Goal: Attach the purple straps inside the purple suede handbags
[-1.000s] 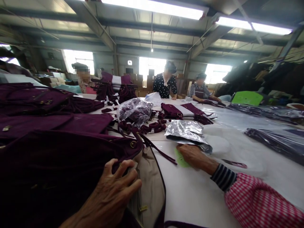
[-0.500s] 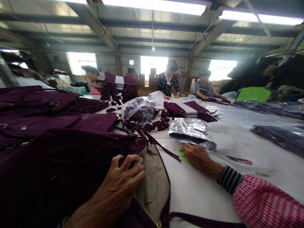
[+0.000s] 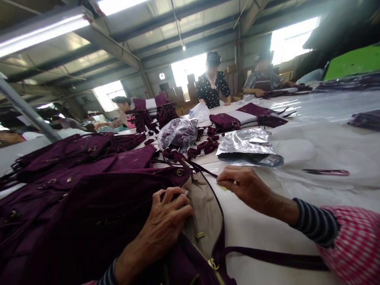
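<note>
A dark purple bag [image 3: 97,213] lies in front of me with its zipped opening spread, showing the beige lining [image 3: 208,206] and a brass zipper [image 3: 213,263]. My left hand [image 3: 170,215] is closed, its fingers curled over the edge of that opening. To the right of the lining, my right hand [image 3: 245,186] pinches a small yellow-green slip [image 3: 223,188], mostly hidden by the fingers. A purple strap [image 3: 276,258] runs from the bag across the white table [image 3: 246,233]. Just beyond my right hand rests a silver foil bag [image 3: 246,142].
More purple bags [image 3: 127,158] lie at the left. A clear plastic bag of purple pieces [image 3: 178,134] sits in the middle. Thread snips [image 3: 326,172] lie on plastic sheeting at the right. Across the table stands a person in a dotted top [image 3: 212,89], with others seated nearby.
My right hand has come off the green slips on the table and moved nearer the bag opening, holding one slip. The left hand keeps its grip. The view has tilted.
</note>
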A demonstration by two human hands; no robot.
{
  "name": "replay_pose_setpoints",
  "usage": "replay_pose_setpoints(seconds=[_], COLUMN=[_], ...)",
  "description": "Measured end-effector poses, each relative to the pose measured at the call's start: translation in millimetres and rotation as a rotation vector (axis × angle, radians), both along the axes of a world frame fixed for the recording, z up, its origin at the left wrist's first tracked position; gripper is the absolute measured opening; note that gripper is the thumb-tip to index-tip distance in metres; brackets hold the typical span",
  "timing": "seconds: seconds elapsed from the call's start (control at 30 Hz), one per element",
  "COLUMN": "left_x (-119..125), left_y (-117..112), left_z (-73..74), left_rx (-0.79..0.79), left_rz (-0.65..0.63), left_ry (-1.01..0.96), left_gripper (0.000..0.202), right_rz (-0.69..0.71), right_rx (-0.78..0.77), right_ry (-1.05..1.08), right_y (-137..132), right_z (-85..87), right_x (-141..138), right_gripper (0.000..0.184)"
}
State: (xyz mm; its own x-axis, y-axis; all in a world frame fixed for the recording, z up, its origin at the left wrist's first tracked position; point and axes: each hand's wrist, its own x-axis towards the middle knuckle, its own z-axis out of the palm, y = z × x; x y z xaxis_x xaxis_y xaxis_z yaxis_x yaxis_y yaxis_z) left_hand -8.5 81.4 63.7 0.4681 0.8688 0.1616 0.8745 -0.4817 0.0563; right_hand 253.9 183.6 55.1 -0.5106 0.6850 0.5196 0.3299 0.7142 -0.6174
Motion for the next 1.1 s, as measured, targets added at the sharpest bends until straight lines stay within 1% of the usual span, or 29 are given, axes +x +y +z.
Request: replay_pose_setpoints(seconds=[0.03,0.1,0.13,0.2,0.3,0.37,0.47,0.6,0.73,0.8,0.9,0.97,1.03,1.1], left_x=[1.3,3.8,4.8,5.8,5.7,6.5,10.9,18.1,19.9,20.3,20.4,18.5,15.1,11.4], left_y=[1.2,3.5,4.5,5.4,4.6,3.6,3.6,7.1,9.4,7.3,-0.5,-6.8,-12.0,-15.4], left_z=[1.8,6.4,9.3,15.8,25.4,30.6,37.0,44.4,47.9,48.8,48.2,45.2,40.5,35.7], left_rx=[-0.02,-0.065,-0.084,-0.12,-0.166,-0.176,-0.181,-0.228,-0.155,-0.131,-0.114,-0.056,0.031,0.096], left_rz=[-0.003,-0.027,-0.044,-0.074,-0.112,-0.153,-0.193,-0.211,-0.297,-0.296,-0.201,-0.153,-0.141,-0.12], left_ry=[0.016,0.054,0.073,0.11,0.169,0.216,0.298,0.425,0.517,0.504,0.411,0.31,0.223,0.176], left_gripper=[0.031,0.033,0.035,0.035,0.03,0.026,0.025,0.034,0.044,0.038,0.02,0.021,0.026,0.027], right_rz=[0.057,0.166,0.194,0.193,0.183,0.197,0.2,0.18,0.223,0.247,0.248,0.24,0.229,0.205], right_rx=[-0.149,-0.454,-0.566,-0.676,-0.704,-0.705,-0.69,-0.66,-0.703,-0.725,-0.711,-0.68,-0.643,-0.607], right_ry=[0.077,0.187,0.212,0.234,0.248,0.258,0.272,0.285,0.271,0.253,0.219,0.197,0.172,0.14], right_y=[-7.1,-17.5,-20.6,-23.0,-21.5,-20.3,-20.2,-19.9,-19.4,-19.3,-19.0,-18.9,-18.7,-18.3], right_z=[-1.0,-9.7,-16.5,-31.9,-49.0,-53.1,-51.2,-45.7,-46.6,-48.1,-47.2,-43.5,-38.5,-34.0], right_x=[-14.5,-42.5,-54.3,-71.2,-79.1,-77.7,-74.5,-74.1,-75.5,-76.8,-81.5,-87.5,-95.3,-103.1], right_gripper=[0.014,0.01,0.01,0.01,0.013,0.015,0.017,0.019,0.017,0.018,0.016,0.015,0.013,0.012])
